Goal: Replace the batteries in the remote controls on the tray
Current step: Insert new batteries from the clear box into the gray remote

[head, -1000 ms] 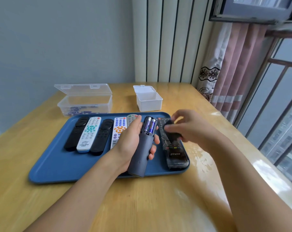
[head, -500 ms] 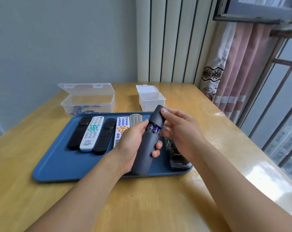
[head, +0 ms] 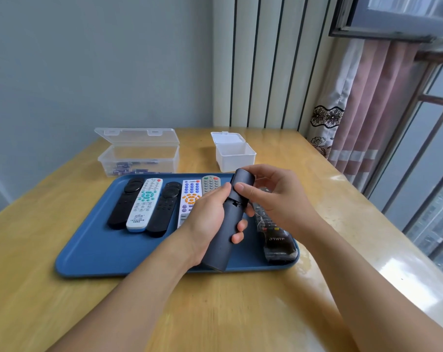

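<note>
The left hand [head: 210, 224] is wrapping around the lower half of a dark grey remote [head: 224, 232], thumb along one side and fingers curling round the other, holding it tilted above the near edge of the blue tray [head: 88, 250]. The right hand [head: 273, 199] is pinching the battery cover [head: 243, 182] at the remote's upper end, thumb on its face and fingers behind. A thin gap is showing where the cover meets the body, so it is probably not seated yet.

The remote is looking like light, stiff, smooth plastic, likely a little slippery, so a firm grip low on the body with a sideways pinch on the cover seems to suit it. The cover's small catches are probably the fragile part, so it should be slid rather than forced.

Just beside the right hand, a black remote in clear wrap [head: 273, 235] is lying on the tray, and its printing is reading "TNTC" or close to it. Further left, five more remotes are lying side by side: a black one [head: 125, 204], a white one with teal buttons [head: 144, 204], a second black one [head: 164, 207], a white one with blue and orange buttons [head: 190, 196] and a grey one [head: 210, 182]. Their small print is too fine to read.

Beyond the tray, on the wooden table [head: 240, 313], a clear box [head: 139, 158] is standing open with batteries in its bottom, and a small white box [head: 234, 153] is also standing open.
</note>
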`<state>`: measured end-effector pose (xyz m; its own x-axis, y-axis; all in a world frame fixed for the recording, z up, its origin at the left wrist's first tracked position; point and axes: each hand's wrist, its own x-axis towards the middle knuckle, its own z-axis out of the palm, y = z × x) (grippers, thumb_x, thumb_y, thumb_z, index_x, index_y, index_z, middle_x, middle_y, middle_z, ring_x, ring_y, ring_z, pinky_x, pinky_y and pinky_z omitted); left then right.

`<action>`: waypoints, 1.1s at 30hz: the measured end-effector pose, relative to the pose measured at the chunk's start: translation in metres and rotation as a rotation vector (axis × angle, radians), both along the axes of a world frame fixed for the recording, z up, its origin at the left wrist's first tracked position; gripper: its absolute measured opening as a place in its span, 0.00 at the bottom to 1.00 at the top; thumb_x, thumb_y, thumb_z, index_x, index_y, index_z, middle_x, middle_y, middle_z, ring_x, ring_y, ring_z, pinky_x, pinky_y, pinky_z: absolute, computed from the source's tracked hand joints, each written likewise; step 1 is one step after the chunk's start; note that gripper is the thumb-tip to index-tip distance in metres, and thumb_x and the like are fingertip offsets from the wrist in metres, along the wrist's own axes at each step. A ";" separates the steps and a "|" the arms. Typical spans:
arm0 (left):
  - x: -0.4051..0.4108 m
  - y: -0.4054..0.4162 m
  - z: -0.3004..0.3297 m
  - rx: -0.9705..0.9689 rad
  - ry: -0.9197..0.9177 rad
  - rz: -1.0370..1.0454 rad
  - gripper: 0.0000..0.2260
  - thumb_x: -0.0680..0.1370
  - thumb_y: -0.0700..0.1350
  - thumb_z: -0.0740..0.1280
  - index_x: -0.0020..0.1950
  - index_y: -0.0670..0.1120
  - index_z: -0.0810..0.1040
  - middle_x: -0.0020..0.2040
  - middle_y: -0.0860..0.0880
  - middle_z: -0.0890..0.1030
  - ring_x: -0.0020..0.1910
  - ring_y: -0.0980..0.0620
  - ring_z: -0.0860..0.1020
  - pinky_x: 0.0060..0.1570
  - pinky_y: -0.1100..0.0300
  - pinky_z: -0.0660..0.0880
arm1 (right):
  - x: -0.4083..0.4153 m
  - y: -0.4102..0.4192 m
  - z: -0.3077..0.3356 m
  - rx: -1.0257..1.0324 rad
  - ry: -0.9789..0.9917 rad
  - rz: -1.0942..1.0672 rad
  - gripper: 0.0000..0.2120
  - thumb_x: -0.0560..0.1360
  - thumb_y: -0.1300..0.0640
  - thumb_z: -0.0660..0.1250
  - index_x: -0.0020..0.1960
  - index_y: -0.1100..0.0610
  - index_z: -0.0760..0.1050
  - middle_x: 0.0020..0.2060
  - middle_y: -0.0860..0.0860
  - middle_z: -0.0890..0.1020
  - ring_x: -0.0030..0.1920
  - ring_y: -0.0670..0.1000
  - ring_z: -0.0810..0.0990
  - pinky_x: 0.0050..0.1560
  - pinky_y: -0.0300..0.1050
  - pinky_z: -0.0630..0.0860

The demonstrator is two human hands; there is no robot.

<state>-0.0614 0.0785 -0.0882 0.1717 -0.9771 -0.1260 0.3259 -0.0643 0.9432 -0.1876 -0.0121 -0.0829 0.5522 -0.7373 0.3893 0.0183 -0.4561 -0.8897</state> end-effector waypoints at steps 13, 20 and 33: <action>0.007 -0.002 -0.003 -0.027 -0.097 -0.095 0.35 0.82 0.68 0.45 0.65 0.45 0.79 0.41 0.40 0.77 0.29 0.49 0.71 0.26 0.58 0.67 | -0.003 -0.003 0.002 -0.071 0.054 -0.070 0.07 0.70 0.55 0.78 0.47 0.51 0.83 0.34 0.42 0.82 0.36 0.41 0.77 0.42 0.36 0.74; 0.008 -0.003 -0.004 -0.035 -0.068 -0.112 0.34 0.82 0.67 0.45 0.65 0.44 0.78 0.42 0.40 0.77 0.29 0.49 0.70 0.26 0.58 0.66 | -0.002 -0.004 0.000 -0.133 0.110 -0.117 0.09 0.68 0.52 0.79 0.45 0.46 0.81 0.37 0.42 0.81 0.40 0.41 0.77 0.40 0.32 0.71; 0.008 0.002 -0.002 -0.083 -0.068 0.021 0.34 0.85 0.62 0.47 0.58 0.35 0.78 0.38 0.40 0.80 0.26 0.48 0.68 0.23 0.62 0.65 | 0.007 0.007 -0.004 -0.272 0.166 -0.051 0.07 0.76 0.54 0.73 0.54 0.50 0.83 0.30 0.53 0.80 0.31 0.43 0.76 0.39 0.34 0.68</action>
